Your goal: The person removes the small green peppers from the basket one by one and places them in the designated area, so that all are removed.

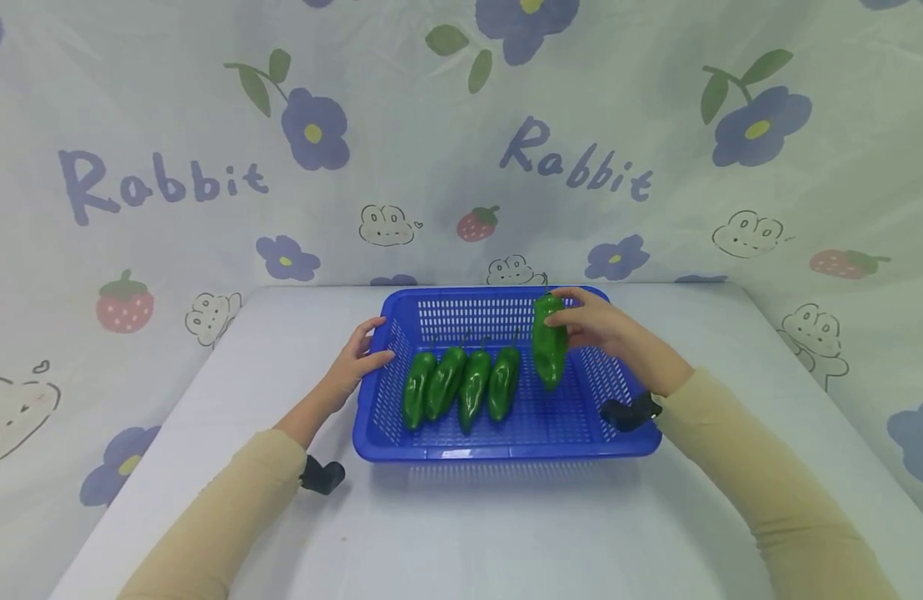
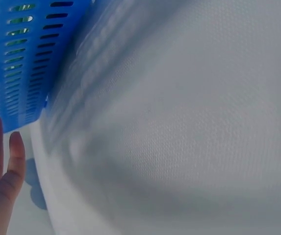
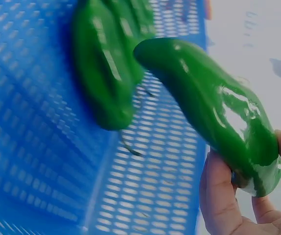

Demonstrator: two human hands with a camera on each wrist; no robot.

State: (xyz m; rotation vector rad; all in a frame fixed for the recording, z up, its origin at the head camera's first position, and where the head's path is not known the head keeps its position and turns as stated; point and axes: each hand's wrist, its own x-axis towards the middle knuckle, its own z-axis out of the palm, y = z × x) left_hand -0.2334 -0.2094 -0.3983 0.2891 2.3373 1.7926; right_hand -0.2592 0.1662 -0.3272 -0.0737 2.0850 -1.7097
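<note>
My right hand (image 1: 595, 323) holds a glossy green pepper (image 1: 549, 350) by its stem end, between thumb and fingers. The pepper hangs tip down above the right side of a blue plastic basket (image 1: 506, 454). In the right wrist view the same pepper (image 3: 218, 105) fills much of the right side, with fingertips (image 3: 218, 191) against its broad end. Several other green peppers (image 1: 474, 387) lie side by side in the basket's left half. My left hand (image 1: 351, 362) rests at the basket's left rim, its visible fingers fairly straight; the left wrist view shows only part of it.
The basket stands on a white-covered table (image 1: 461, 542). Behind it hangs a pale curtain (image 1: 401, 167) printed with flowers, strawberries and rabbits. A black wrist device (image 1: 630, 412) sits by the right cuff, another black device (image 1: 322, 475) by the left.
</note>
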